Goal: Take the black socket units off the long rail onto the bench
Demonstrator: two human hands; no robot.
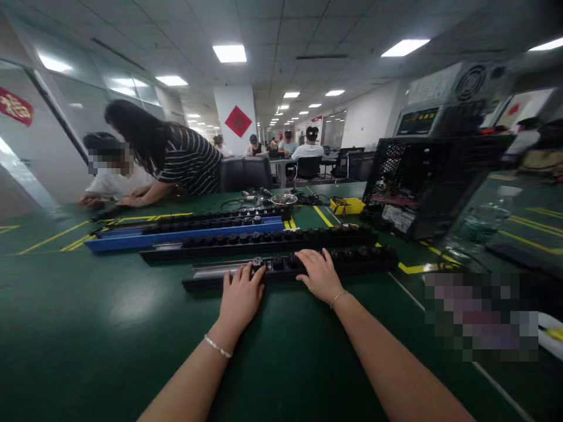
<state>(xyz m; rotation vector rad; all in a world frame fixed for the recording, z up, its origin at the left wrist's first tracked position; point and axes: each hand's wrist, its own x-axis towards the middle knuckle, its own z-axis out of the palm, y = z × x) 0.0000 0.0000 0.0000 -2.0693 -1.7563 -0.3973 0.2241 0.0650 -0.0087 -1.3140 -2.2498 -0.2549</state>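
A long black rail [204,273] lies across the green table in front of me, with several small round black parts in a row along it. My left hand [241,296] rests at the rail's near side, fingers spread, with fingertips beside one small round black part [258,262]. Further right, my right hand [320,274] reaches over the same rail. Its thumb and fingers stand apart around the near edge, close to another black part [277,261]. No object shows lifted in either hand.
Behind are a second loaded black rail [162,254] and a blue rail [132,240]. A round dish [284,200], cables, a yellow box [347,206] and an opened computer case [435,181] stand farther back. Two people [176,152] are at the left table end.
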